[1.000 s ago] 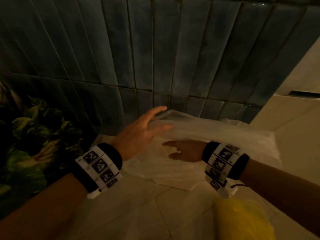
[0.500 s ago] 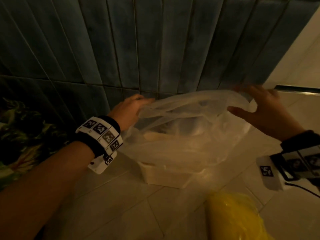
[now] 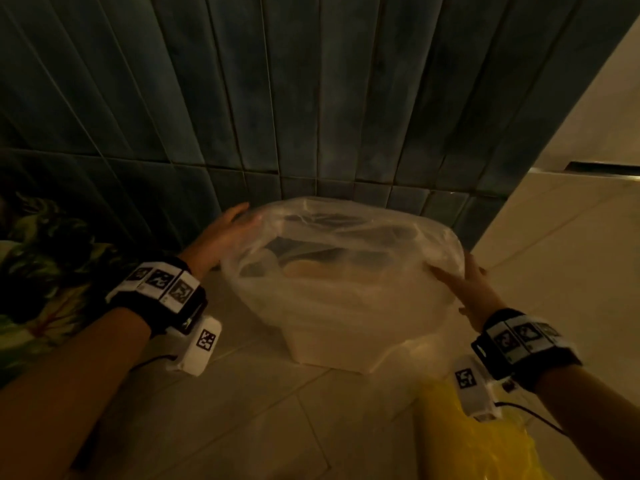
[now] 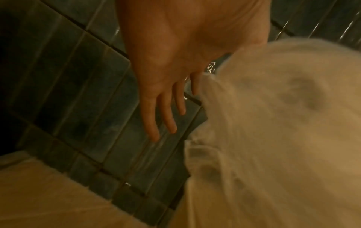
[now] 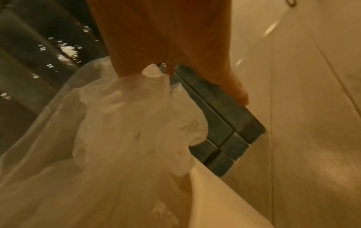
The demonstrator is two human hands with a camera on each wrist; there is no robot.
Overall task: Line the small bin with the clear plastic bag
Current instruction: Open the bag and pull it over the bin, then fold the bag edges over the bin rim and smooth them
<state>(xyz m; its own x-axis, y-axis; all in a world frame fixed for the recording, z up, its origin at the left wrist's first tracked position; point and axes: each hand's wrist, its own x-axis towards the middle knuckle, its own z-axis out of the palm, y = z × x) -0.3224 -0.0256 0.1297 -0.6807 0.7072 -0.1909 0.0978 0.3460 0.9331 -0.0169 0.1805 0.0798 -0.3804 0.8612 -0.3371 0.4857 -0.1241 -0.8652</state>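
A small white bin point(image 3: 329, 348) stands on the floor against the tiled wall. The clear plastic bag point(image 3: 346, 282) is spread over its top and hangs down its sides, and dim shapes show through the film. My left hand point(image 3: 227, 233) lies with straight fingers against the bag's left side, near the wall. In the left wrist view the fingers point(image 4: 168, 117) are spread beside the bag point(image 4: 273, 123). My right hand point(image 3: 464, 282) presses the bag's right side, thumb in front. Bunched film point(image 5: 126, 123) sits against that hand point(image 5: 175, 74).
A crumpled yellow bag point(image 3: 485, 441) lies on the beige floor tiles at the front right. The dark blue-green tiled wall point(image 3: 311, 98) is close behind the bin. A cream wall point(image 3: 571, 133) rises on the right. Leaf-patterned fabric point(image 3: 41, 271) is at the left.
The bag, held open above the bin half a second ago, has come down over it. My right hand dropped from the upper right to the bin's right side; my left hand stays left.
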